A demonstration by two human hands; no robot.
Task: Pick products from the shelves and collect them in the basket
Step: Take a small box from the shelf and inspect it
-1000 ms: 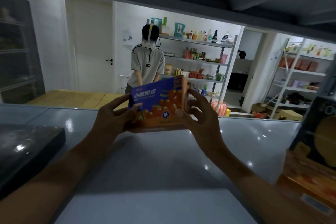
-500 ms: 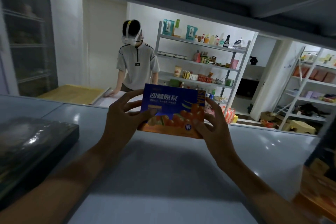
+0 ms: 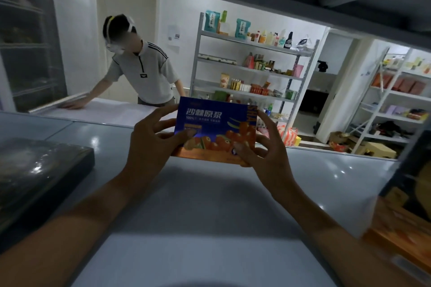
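A blue and orange product box (image 3: 213, 127) with white lettering and fruit pictures stands upright at the back of a grey shelf board (image 3: 198, 196). My left hand (image 3: 149, 144) grips its left edge, thumb on the front face. My right hand (image 3: 263, 149) grips its right side, thumb on the lower front. No basket is in view.
A dark flat box (image 3: 35, 175) lies on the shelf at left. Orange and dark boxes (image 3: 405, 214) stand at the right edge. The shelf above hangs low. Beyond, a person (image 3: 140, 72) leans on a white counter, and metal racks (image 3: 251, 67) hold goods.
The box has turned from tilted to square, facing me, and sits lower toward the shelf board. My view has shifted left and the person behind now leans sideways.
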